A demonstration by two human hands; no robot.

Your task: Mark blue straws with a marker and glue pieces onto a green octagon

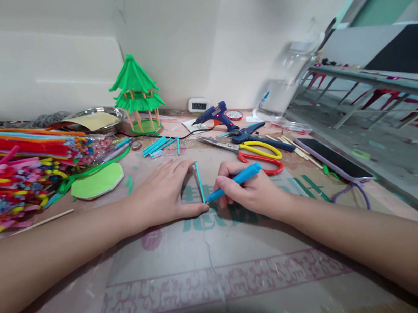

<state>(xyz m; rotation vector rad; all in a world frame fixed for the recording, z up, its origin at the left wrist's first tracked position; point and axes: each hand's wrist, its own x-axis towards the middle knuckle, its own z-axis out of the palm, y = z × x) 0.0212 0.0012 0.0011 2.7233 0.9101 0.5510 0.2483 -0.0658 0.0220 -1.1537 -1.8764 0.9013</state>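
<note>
My left hand [161, 191] grips a thin blue stick [199, 181] by its two ends, between the thumb and a fingertip. The stick lies lengthwise away from me, just above or on the printed sheet [164, 285]. In my right hand [242, 190] is a blue marker [244, 174], its tip touching or very near the stick's near end, beside my left thumb. Beyond my hands are several short blue sticks [157, 146] in a loose pile. A green two-tiered pavilion model [135, 84] stands behind them.
Colourful pipe cleaners [15, 177] crowd the left, beside a green card [99, 182]. At the back are a glue gun [213, 115], a small digital clock [199, 105] and a metal bowl [111, 113]. Scissors [260, 150], pliers [248, 132] and a phone [332, 158] lie to the right.
</note>
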